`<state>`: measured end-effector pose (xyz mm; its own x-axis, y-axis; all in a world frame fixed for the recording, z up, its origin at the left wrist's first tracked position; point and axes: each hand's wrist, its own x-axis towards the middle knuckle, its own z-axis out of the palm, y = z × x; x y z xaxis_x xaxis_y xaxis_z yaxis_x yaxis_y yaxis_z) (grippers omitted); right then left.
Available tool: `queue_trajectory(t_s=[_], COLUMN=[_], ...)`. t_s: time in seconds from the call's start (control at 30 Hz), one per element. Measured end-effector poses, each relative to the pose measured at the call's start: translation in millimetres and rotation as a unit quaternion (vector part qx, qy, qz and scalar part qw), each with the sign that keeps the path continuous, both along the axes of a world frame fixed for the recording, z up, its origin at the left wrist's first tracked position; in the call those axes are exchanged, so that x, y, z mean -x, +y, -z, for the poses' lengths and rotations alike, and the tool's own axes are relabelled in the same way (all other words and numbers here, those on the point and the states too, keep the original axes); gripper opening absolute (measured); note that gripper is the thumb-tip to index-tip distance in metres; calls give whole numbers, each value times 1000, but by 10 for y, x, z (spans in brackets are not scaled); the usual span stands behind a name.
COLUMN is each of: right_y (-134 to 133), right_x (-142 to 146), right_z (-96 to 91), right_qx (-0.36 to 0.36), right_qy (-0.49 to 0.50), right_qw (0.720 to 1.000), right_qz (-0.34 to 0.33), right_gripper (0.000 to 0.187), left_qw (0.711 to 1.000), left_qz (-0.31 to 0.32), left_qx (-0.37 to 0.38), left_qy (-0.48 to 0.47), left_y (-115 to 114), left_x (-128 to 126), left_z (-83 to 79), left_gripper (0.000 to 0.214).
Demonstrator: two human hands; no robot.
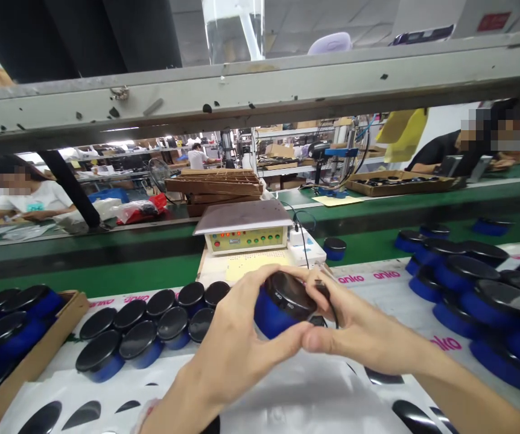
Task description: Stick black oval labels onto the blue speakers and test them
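Gripping a blue speaker [282,304] at frame centre: left hand [235,340] curled round its side, right hand [362,337] pinching a black cable [333,313] at its rim. Probably mid-batch: row of like speakers [151,328] lower left, heap [481,289] at right, done or waiting, cannot tell. Working over white printed sheeting [287,386]; tester box [245,239] just above, green conveyor belt [142,271] behind, co-workers [29,196] upper left and right, crowded factory hall.
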<state>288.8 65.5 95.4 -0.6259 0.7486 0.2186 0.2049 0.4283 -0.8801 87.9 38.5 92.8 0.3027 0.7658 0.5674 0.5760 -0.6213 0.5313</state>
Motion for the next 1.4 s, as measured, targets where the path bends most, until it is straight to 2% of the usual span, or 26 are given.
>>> queue_trajectory(t_s=[0.1,0.17,0.27,0.37,0.73,0.87,1.0,1.07,1.13,1.23,1.3,1.4], right_y=[23,43,56,48,9,4,26,73,143,246,285,324], right_x=[21,19,20,42,109,138,153,124,67,-13,-25,2], right_z=[36,41,45,64,32,27,55,67,74,120,202,364], right_qx=[106,137,136,129,109,117,63,-1,-73,-137,-143,-134], right_qy=[101,129,132,118,120,120,117,56,-72,-288,-371,-415], right_qw=[989,982,982,984,987,986,991,996,988,932,903,893], right_qz=[-4,5,15,16,5,4,30,64,116,173,165,106], right_gripper=[36,35,37,28,47,44,31,33,40,39,31,27], left_qw=[999,999,995,989,974,982,994,995,994,986,977,954], left_qz=[30,40,22,-1,-8,7,36,42,10,-76,-107,-112], left_qx=[4,0,-63,-110,-191,-159,-33,30,59,81,101,150], left_qy=[9,34,74,100,118,105,99,89,87,123,156,233], left_y=[-59,-67,-55,-45,-42,-25,16,89,222,524,752,1023], left_x=[23,56,95,109,98,122,152,148,135,126,151,253], left_z=[-60,-91,-107,-94,-48,-63,-104,-67,33,269,427,562], left_gripper=[48,46,41,38,41,41,40,42,43,55,61,48])
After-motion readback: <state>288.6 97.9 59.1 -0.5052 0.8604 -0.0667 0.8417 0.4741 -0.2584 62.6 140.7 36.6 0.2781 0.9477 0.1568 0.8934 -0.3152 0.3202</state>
